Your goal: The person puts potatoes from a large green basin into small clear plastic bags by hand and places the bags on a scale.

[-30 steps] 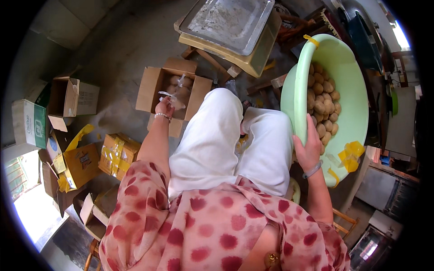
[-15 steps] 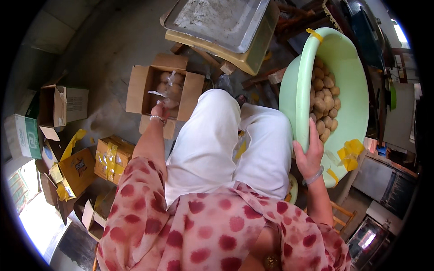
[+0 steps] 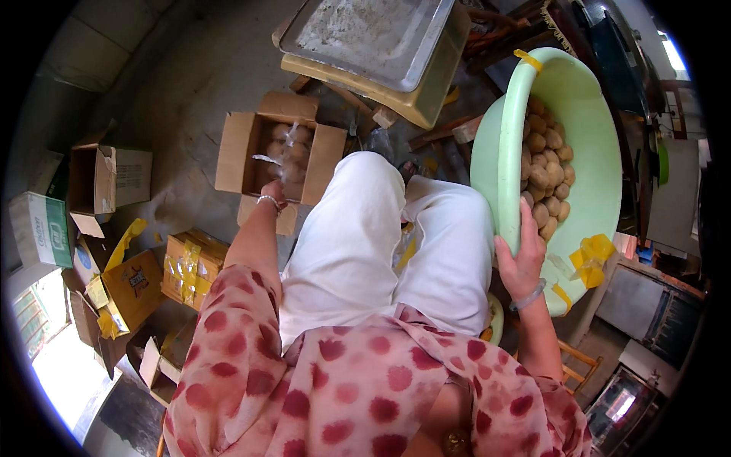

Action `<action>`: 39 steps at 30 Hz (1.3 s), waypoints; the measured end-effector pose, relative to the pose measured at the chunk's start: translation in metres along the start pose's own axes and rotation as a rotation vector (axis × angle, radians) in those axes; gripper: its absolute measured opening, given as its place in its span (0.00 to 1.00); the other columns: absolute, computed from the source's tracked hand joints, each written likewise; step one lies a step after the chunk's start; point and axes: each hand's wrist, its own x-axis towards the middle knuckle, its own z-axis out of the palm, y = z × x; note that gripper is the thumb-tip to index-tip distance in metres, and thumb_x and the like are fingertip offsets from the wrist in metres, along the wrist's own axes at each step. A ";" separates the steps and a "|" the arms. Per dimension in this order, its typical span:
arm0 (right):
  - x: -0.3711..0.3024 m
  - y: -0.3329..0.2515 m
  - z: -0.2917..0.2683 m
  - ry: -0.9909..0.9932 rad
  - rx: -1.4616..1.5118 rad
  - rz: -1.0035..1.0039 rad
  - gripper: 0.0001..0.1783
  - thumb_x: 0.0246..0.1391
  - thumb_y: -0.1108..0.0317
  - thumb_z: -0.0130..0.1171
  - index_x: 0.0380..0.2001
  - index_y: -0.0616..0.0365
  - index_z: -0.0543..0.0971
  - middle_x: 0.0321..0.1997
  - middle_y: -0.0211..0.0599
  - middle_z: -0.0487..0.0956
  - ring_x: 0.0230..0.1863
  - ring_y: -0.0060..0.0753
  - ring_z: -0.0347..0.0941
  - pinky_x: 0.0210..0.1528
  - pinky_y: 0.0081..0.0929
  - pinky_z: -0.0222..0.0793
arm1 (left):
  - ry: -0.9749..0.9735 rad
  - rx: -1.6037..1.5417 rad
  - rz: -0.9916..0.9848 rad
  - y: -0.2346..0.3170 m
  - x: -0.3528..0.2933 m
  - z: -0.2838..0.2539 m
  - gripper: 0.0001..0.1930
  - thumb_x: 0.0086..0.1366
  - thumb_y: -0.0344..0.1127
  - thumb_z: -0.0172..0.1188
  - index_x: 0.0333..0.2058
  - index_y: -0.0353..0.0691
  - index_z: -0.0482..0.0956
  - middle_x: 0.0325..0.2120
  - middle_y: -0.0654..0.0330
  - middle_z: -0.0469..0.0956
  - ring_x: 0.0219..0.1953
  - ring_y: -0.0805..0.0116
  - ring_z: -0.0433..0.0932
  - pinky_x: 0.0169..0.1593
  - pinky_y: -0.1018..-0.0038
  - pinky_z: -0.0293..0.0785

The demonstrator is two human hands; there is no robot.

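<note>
My left hand (image 3: 274,192) is at the near edge of an open cardboard box (image 3: 323,164), its fingers curled and their tips hidden. Inside that box, clear plastic (image 3: 289,141) lies over several round brown things, with its near part close to my fingers. My right hand (image 3: 525,255) grips the near left rim of a large pale green basin (image 3: 598,145), thumb outside and fingers over the edge. The basin stands tilted at my right knee. Piled in it are many brown, egg-shaped things (image 3: 539,177), which look like small potatoes or coated eggs.
A platform with a dusty metal tray (image 3: 365,38) stands ahead. To the left are open cartons (image 3: 131,177), a taped box (image 3: 190,266) and a yellow-brown box (image 3: 131,288). Yellow tape (image 3: 592,260) sticks to the basin. A wooden chair (image 3: 580,365) is behind at right.
My left hand has drawn back slightly, from just inside the box to its near edge. My right hand stays on the basin rim. The view has shifted a little.
</note>
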 end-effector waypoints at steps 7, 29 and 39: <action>-0.004 -0.003 -0.001 0.025 -0.019 0.016 0.37 0.40 0.75 0.57 0.58 0.63 0.60 0.47 0.54 0.71 0.44 0.53 0.70 0.45 0.36 0.66 | 0.068 0.025 0.004 0.008 -0.065 0.004 0.13 0.58 0.33 0.52 0.42 0.49 0.74 0.31 0.69 0.73 0.34 0.70 0.74 0.31 0.67 0.72; -0.023 0.019 -0.002 0.040 0.052 0.058 0.35 0.45 0.67 0.58 0.57 0.59 0.59 0.48 0.48 0.71 0.47 0.49 0.69 0.47 0.37 0.66 | -0.550 -0.078 1.264 0.206 -0.445 0.196 0.09 0.63 0.30 0.53 0.42 0.38 0.75 0.20 0.67 0.72 0.17 0.82 0.67 0.19 0.85 0.62; -0.138 0.048 -0.033 0.369 0.106 -0.420 0.13 0.35 0.79 0.54 0.30 0.60 0.77 0.28 0.40 0.75 0.27 0.41 0.73 0.29 0.32 0.70 | -0.377 0.758 1.670 0.163 -0.484 0.312 0.11 0.54 0.37 0.58 0.35 0.41 0.77 0.22 0.49 0.76 0.26 0.52 0.75 0.32 0.63 0.71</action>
